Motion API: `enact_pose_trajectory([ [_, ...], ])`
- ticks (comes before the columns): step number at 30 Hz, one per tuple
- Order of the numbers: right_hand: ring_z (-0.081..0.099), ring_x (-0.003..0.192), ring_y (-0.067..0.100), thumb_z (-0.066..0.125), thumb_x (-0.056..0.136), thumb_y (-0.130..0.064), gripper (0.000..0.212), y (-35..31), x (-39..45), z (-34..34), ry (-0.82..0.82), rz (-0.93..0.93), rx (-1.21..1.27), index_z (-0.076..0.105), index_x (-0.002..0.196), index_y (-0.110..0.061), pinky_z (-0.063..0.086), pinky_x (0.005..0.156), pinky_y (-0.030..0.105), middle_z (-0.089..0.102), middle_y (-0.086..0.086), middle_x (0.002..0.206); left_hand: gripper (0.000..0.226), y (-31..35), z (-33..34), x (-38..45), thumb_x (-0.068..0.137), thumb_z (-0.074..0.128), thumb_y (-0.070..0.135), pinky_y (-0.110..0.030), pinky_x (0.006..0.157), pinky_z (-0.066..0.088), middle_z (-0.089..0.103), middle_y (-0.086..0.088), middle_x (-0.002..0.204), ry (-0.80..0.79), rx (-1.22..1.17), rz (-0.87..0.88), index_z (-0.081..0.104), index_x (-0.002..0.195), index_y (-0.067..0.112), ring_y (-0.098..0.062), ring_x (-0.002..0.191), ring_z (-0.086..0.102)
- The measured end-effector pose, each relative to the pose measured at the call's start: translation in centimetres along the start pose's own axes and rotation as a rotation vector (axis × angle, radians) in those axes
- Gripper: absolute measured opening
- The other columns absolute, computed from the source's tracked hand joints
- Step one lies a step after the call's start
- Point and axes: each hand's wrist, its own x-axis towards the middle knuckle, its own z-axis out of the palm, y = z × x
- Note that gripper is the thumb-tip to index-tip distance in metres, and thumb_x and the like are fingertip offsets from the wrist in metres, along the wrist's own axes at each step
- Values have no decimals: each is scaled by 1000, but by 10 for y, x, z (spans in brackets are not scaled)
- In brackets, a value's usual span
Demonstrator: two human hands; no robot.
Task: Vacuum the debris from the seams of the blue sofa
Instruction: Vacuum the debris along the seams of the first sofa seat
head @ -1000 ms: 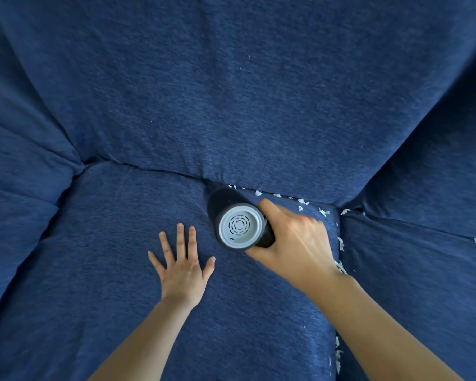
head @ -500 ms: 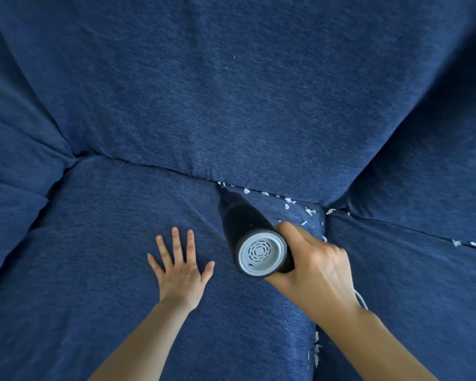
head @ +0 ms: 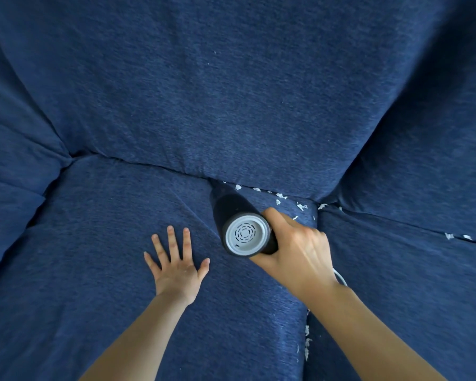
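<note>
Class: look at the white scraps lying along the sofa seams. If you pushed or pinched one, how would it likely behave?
The white scraps look thin and ragged, so they are probably very light and would scatter at a nudge. Several sit in the seam between cushions, so a push could drive them deeper. Pinching looks fiddly, which may be why the right hand holds a handheld vacuum.

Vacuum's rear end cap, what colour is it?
Light grey, with dashed concentric vent slots, on the black vacuum; end cap shows best in the head view.
</note>
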Motion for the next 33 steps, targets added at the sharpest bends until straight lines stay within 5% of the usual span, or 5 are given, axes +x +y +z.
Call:
enact_pose_trajectory([
  [10, 52, 40, 21, 59, 69, -59, 39, 29, -19, -26, 18, 28, 34, 42, 84, -28, 39, 38, 26, 58, -9, 60, 84, 22, 4, -18, 90, 11, 71, -61, 115, -7, -50, -8, 142, -46, -46, -8, -44, 133, 25, -44, 138, -33],
  [16, 55, 42, 18, 60, 68, -58, 39, 32, -22, -36, 3, 1, 18, 60, 80, -21, 38, 36, 31, 61, -8, 61, 85, 37, 8, -26, 91, 12, 71, -61, 116, -6, -51, -6, 140, -53, -56, -17, -44, 134, 24, -44, 138, -32],
  [26, 52, 42, 17, 66, 68, -56, 37, 49, -37, -48, -28, 82, -2, 57, 79, -21, 40, 36, 26, 60, -8, 60, 83, 42, 6, -27, 92, 16, 68, -63, 115, -4, -44, -2, 149, -56, -75, -1, -40, 138, 27, -43, 139, -31],
  [33, 65, 71, 21, 80, 71, -32, 27, 44, -43, -59, -71, 666, 371, 59, 88, -30, 55, 70, 42, 67, -9, 69, 85, 57, 4, -27, 93, 21, 66, -65, 114, -3, -42, 1, 150, -26, -81, 138, -39, 138, 27, -33, 141, -32],
])
